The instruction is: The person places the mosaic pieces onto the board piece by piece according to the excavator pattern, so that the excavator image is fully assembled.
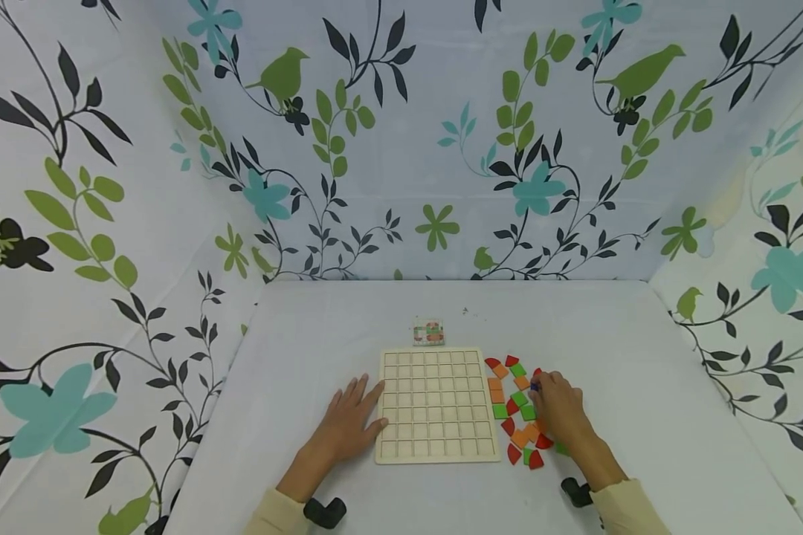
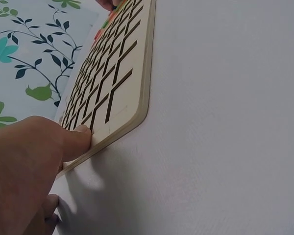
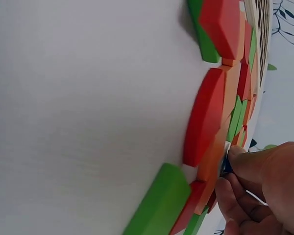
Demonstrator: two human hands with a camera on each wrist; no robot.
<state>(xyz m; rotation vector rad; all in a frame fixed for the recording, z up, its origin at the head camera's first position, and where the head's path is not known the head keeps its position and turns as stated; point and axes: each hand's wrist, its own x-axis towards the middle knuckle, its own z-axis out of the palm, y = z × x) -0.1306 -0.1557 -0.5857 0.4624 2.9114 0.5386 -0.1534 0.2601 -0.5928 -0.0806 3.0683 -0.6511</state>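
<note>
Around the board point(image 1: 438, 407) I record the following: a small printed card point(image 1: 429, 332) just beyond its far edge, and a patterned cloth point(image 1: 375, 141) hung well behind it. Both rest on or rise past a white table point(image 1: 642, 342). Loose pieces crowd the strip along the board's right side, between it and the right hand point(image 1: 562, 405); that hand covers some of them in my head view, and one green piece shows only partly at the wrist.

The board is pale wood, flat, with a raised grid of square cells. The pieces are red wedges point(image 1: 514, 453) with one curved side, orange squares point(image 1: 496, 397) and green squares point(image 1: 500, 411) — packed closely, several edge to edge.

The right hand stands right of the board, past most of the pieces, thumb and fingers brought together on a small blue piece point(image 1: 534, 386). I can see only a sliver of it; its shape is hidden. The left hand point(image 1: 351, 422) lies at the board's left side, fingers apart — thumb resting on the border, index fingertip at the edge. The left wrist view confirms the thumb's contact.
</note>
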